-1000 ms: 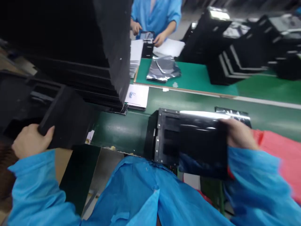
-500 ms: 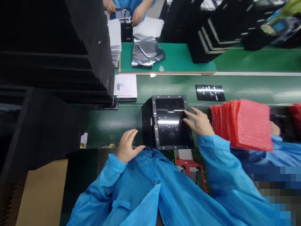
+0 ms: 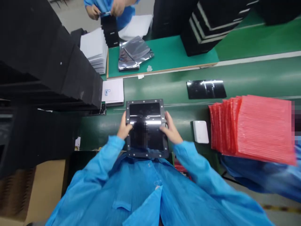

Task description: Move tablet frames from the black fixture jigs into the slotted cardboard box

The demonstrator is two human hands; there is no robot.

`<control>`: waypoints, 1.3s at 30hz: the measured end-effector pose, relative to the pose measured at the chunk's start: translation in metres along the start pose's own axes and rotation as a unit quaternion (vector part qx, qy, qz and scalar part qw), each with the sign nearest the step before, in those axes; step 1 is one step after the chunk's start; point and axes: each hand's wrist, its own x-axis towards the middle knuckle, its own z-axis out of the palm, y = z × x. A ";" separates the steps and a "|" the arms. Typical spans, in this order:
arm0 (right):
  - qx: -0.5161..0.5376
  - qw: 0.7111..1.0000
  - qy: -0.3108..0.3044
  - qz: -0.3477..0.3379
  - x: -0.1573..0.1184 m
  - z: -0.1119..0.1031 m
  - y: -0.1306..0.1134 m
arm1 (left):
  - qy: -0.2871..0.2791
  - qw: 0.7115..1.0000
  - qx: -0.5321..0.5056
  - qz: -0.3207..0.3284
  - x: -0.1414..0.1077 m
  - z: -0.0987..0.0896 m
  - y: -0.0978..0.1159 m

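Observation:
A glossy black screen panel in a black frame with pale dots round its border lies face up close in front of my body. My left hand grips its left edge, thumb on top of the frame. On the opposite edge, my right hand holds it the same way, thumb over the glossy face. Whether the panel rests on something below is hidden from above. Right of my right hand, a small white box lies on the green bench.
Red bubble-wrap sleeves are stacked at the right. A dark glossy panel lies further back. Tall black stacks rise on the left, beside white sheets. Across the bench, a co-worker's hands are above a black stack near a silvery bag.
My hands have come in from apart and closed on both sides of the framed panel. It now appears further left and squarer to me. The white box has come into view.

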 end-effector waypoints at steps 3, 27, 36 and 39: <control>0.018 0.999 -0.016 -0.045 0.084 -0.002 -0.013 | 0.056 0.998 0.042 -0.009 0.070 -0.008 0.024; -0.362 0.838 -0.100 -0.396 0.089 0.025 -0.056 | -0.190 0.833 0.273 0.443 -0.107 0.021 -0.015; -0.463 0.837 -0.035 -0.290 0.044 0.042 -0.083 | 0.006 0.997 0.024 0.079 -0.058 -0.015 -0.056; -0.430 0.860 0.000 -0.275 0.000 0.057 -0.093 | -0.011 0.997 -0.021 0.078 -0.045 -0.011 -0.062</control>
